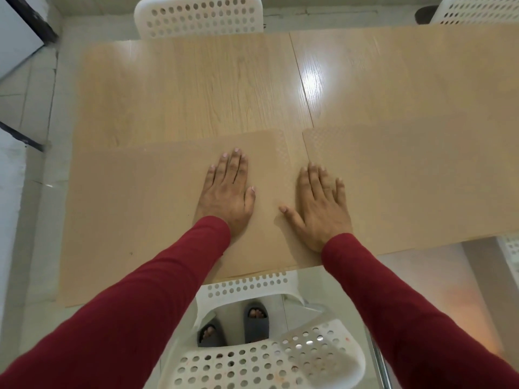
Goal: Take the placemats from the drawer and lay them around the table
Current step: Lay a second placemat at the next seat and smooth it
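Observation:
A tan placemat (134, 209) lies flat on the near left part of the light wooden table (196, 85), its left and near edges hanging past the table's rim. My left hand (227, 192) rests palm down on it, fingers spread. My right hand (320, 203) also lies flat, fingers apart, at this placemat's right edge. A second tan placemat (415, 181) lies to the right, almost touching the first one. A further tan placemat (421, 68) covers the far right of the table. No drawer is in view.
A white perforated chair (269, 357) stands between me and the table's near edge, with my feet in grey slippers below it. Another white chair (196, 15) is at the far side, and one more (483, 9) at the far right. Tiled floor surrounds the table.

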